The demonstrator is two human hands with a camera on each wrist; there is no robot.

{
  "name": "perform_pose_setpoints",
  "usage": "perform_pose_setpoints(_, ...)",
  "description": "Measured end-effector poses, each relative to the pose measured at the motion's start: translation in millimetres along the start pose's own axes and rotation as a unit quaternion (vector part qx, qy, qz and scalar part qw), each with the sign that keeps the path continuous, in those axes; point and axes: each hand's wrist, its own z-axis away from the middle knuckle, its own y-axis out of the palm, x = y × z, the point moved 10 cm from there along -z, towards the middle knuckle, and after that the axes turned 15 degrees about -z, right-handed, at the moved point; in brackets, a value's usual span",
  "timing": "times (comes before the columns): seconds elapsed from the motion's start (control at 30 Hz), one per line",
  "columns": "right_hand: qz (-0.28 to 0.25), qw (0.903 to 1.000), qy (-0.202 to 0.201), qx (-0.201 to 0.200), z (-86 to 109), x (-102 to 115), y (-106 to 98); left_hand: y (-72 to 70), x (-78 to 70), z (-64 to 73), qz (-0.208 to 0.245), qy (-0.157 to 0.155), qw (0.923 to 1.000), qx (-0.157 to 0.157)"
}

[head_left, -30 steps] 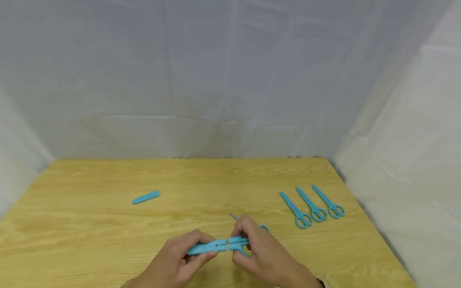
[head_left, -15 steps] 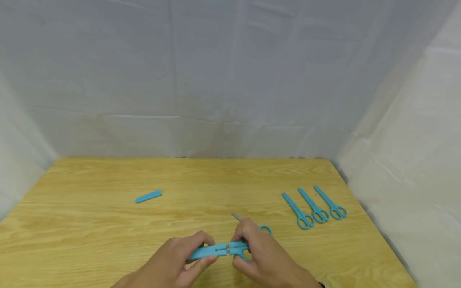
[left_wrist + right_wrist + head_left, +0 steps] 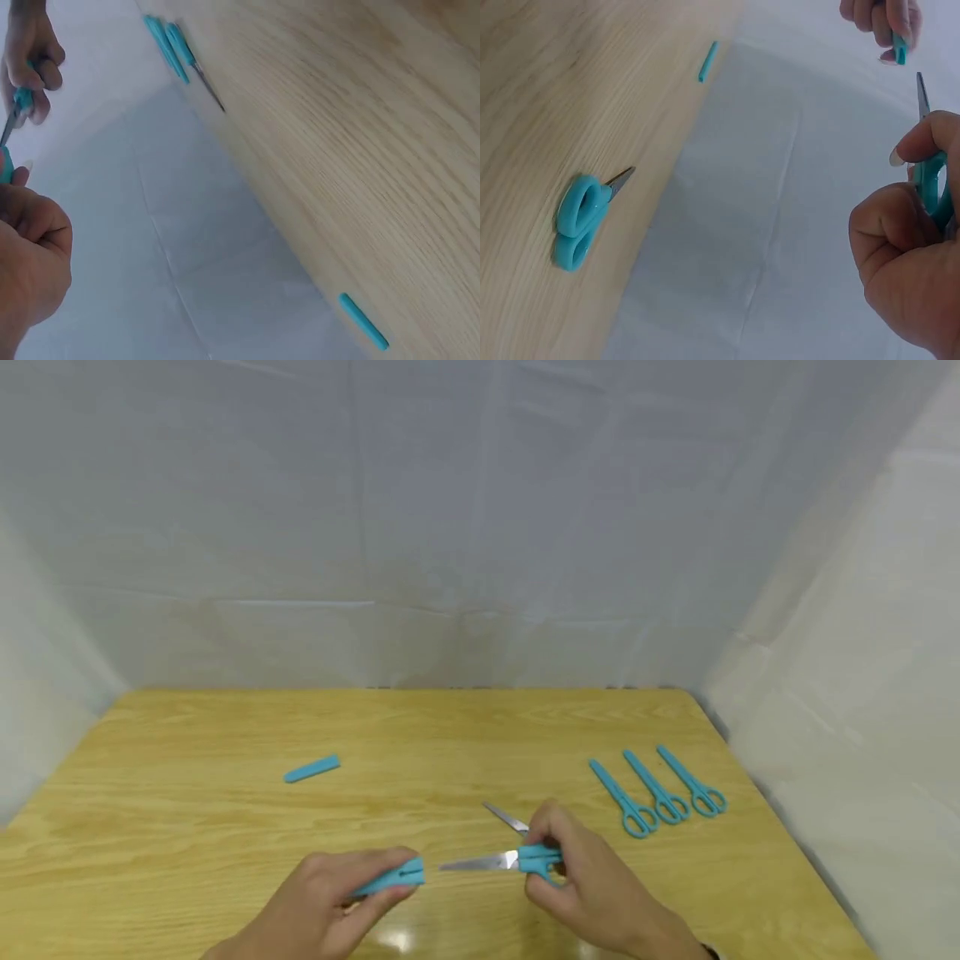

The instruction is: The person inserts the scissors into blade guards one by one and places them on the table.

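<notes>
My left hand point(image 3: 322, 897) pinches a blue blade cover point(image 3: 397, 877) between thumb and fingers, its slotted mouth turned to the right. In my right hand point(image 3: 592, 893) is a pair of blue-handled scissors point(image 3: 536, 857), gripped by the handles. Its closed, bare metal blades point left at the cover, a short gap away from it. Behind the right hand a second pair of bare scissors point(image 3: 506, 817) lies on the table, its handles hidden in the head view; the right wrist view shows its blue handles point(image 3: 577, 217).
A loose blue cover point(image 3: 312, 768) lies on the wooden table point(image 3: 187, 827) at the left. Toward the right edge lie several covered scissors, the nearest pair point(image 3: 622, 797) slanting beside the others. Pale sheeting point(image 3: 465, 527) hangs behind the table and at its sides.
The scissors have come out of the cover. My right hand has moved right with the scissors, and my left hand has moved left with the cover, baring the blades.
</notes>
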Motion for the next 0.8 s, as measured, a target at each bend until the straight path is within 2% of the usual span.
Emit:
perform_pose_setpoints(0.1, -0.007, 0.9999, 0.003, -0.013, 0.7, -3, -8, -2.9, 6.0, 1.0, 0.016, -0.016, 0.9997, -0.009)
perform_pose_setpoints(0.23, -0.005, 0.9999, 0.009, -0.006, -0.4, -7, -3, 9.1, 10.9, 2.7, 0.048, -0.06, 0.9967, 0.028)
perform_pose_setpoints(0.37, 0.005, 0.9998, 0.011, -0.018, 0.2, -8, -4, 14.6, 15.4, 4.7, 0.07, -0.094, 0.9923, 0.039)
perform_pose_setpoints(0.53, -0.019, 0.9994, 0.027, 0.006, -2.2, -8, 7, 18.1, 14.1, 1.4, 0.103, -0.088, 0.9904, 0.026)
perform_pose_setpoints(0.67, -0.048, 0.9977, 0.043, 0.019, -4.7, -8, 21, 23.6, 15.9, 0.7, 0.132, -0.109, 0.985, 0.018)
perform_pose_setpoints(0.8, -0.045, 0.9979, 0.047, -0.005, -7.1, -7, 25, 30.9, 19.9, 1.2, 0.163, -0.149, 0.9749, 0.023)
